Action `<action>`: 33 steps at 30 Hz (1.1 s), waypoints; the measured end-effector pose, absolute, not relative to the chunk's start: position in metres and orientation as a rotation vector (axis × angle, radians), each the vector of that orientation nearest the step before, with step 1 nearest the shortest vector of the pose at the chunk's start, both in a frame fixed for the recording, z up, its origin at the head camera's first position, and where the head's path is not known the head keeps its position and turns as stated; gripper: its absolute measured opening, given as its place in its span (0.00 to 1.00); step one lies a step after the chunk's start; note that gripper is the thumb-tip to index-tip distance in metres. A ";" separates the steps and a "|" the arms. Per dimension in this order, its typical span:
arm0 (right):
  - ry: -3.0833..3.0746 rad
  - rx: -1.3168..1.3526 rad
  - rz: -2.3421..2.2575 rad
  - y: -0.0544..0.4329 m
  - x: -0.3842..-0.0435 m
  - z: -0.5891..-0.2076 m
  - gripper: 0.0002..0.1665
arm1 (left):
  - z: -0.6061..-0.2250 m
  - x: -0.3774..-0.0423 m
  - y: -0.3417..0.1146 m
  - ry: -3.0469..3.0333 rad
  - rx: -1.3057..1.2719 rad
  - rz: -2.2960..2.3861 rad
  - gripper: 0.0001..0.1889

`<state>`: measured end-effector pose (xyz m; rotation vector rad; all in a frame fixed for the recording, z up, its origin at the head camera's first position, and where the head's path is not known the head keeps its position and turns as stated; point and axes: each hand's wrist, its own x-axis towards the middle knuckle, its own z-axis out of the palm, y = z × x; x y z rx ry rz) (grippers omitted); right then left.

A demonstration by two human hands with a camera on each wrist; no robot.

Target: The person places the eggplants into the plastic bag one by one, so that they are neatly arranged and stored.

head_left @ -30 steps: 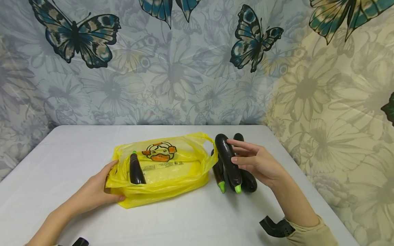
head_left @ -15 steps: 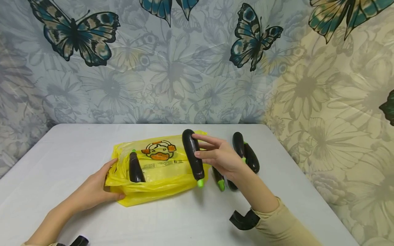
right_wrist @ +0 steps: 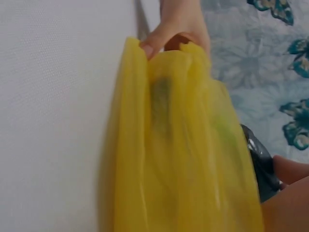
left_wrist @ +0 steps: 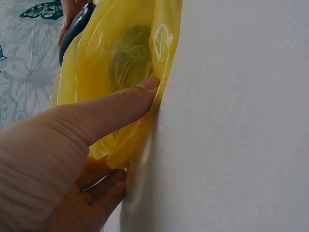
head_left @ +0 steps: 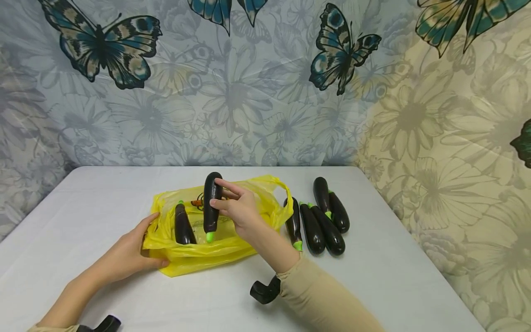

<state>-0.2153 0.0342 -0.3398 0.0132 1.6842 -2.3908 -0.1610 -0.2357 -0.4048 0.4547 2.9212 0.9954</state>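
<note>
A yellow plastic bag (head_left: 186,263) with a duck print lies on its side at the middle of the table. My left hand (head_left: 130,251) grips its left end, thumb in front; in the left wrist view the thumb (left_wrist: 120,104) presses the film and the other fingers curl at its lower edge. One eggplant (head_left: 184,226) rests in the bag's opening, green stem end up. My right hand (head_left: 242,210) pinches another eggplant (head_left: 210,203) between thumb and fingers. That one stands nearly upright over the bag, stem end down, overlapping the duck print.
Several more eggplants (head_left: 327,230) lie grouped to the right of the bag. The nearest one (head_left: 293,223) sits beside the bag's handle loop (head_left: 286,196). A butterfly-printed cloth (head_left: 236,101) hangs behind the white table (head_left: 394,276). Black camera mounts (head_left: 265,290) sit at both wrists.
My right hand has lifted an eggplant from the group on the right and carried it left over the bag. My left hand stays at the bag's left end.
</note>
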 end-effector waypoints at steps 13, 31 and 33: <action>1.831 0.052 -2.229 0.003 -0.223 -0.368 0.30 | -0.406 -0.163 -0.236 2.933 0.483 1.011 0.67; 1.939 0.120 -2.026 -0.003 -0.221 -0.380 0.29 | -0.406 -0.162 -0.238 2.921 0.504 1.037 0.66; 1.950 0.135 -2.008 -0.004 -0.220 -0.380 0.29 | -0.406 -0.161 -0.238 2.920 0.497 1.036 0.66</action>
